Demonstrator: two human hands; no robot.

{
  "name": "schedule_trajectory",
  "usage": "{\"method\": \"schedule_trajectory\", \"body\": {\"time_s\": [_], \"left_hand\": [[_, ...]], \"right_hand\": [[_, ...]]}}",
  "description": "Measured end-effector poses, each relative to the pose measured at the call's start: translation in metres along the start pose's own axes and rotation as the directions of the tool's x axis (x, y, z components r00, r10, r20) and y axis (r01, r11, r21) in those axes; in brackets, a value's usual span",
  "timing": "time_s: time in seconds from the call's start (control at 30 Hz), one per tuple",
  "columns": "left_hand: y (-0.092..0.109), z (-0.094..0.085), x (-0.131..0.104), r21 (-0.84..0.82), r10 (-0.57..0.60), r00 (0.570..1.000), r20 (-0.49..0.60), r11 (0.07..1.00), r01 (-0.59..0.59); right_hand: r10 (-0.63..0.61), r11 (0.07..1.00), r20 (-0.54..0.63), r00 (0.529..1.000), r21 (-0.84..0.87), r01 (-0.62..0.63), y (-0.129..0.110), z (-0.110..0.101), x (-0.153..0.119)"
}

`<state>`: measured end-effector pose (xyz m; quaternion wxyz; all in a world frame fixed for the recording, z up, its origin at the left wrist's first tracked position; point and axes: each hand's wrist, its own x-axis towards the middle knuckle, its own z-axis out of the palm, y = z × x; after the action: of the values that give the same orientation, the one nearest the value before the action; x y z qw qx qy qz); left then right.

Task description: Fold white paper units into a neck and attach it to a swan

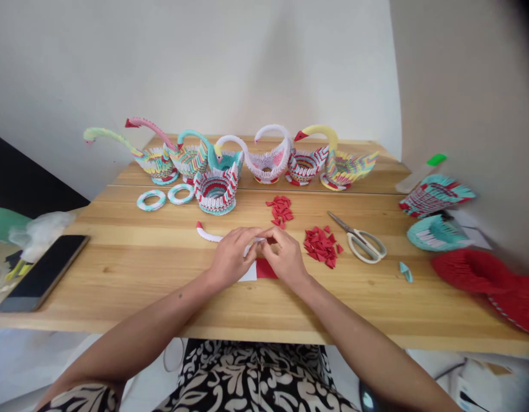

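Observation:
My left hand [233,254] and my right hand [285,256] meet at the middle of the wooden table, fingertips pinched together around a small white piece of paper that they mostly hide. Beneath them lie a white sheet [248,273] and a red sheet [265,269], side by side. A curved white paper neck with a red tip [206,233] rests just left of my left hand. Beyond my right hand are two piles of folded red paper triangles, one behind [281,211] and a larger one to the right [322,246].
Several paper swans [267,163] stand along the back, with a striped basket [216,191] and two rings [151,200] before them. Scissors [364,243] lie right, near folded paper pieces [436,233] and a red item [474,274]. A phone [43,274] lies at left.

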<state>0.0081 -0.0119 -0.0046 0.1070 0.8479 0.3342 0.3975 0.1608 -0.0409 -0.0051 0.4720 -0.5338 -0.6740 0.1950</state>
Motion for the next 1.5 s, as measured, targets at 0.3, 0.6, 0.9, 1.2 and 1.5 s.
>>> {"method": "schedule_trajectory", "body": {"time_s": [0.3, 0.6, 0.9, 1.2, 1.5], "left_hand": [[-0.007, -0.004, 0.004, -0.358, -0.302, 0.95, 0.084, 0.88, 0.311], [-0.008, -0.006, 0.007, -0.551, -0.342, 0.922, 0.182, 0.741, 0.384], [-0.007, -0.007, 0.003, -0.259, -0.202, 0.976, 0.078, 0.942, 0.215], [-0.003, -0.004, -0.001, -0.112, -0.051, 0.998, -0.04, 0.993, 0.046], [-0.003, 0.002, -0.004, 0.067, 0.134, 0.984, -0.115, 0.99, -0.127]], "right_hand": [[0.203, 0.894, 0.262, 0.944, 0.344, -0.288, 0.001, -0.009, 0.007], [0.235, 0.875, 0.263, 0.936, 0.361, -0.322, 0.008, -0.009, 0.008], [0.204, 0.921, 0.221, 0.954, 0.286, -0.264, 0.006, -0.008, 0.007], [0.103, 0.977, 0.145, 0.984, 0.172, -0.128, 0.004, -0.01, 0.006], [0.197, 0.951, 0.064, 0.978, 0.229, -0.206, 0.003, -0.005, 0.004]]}}
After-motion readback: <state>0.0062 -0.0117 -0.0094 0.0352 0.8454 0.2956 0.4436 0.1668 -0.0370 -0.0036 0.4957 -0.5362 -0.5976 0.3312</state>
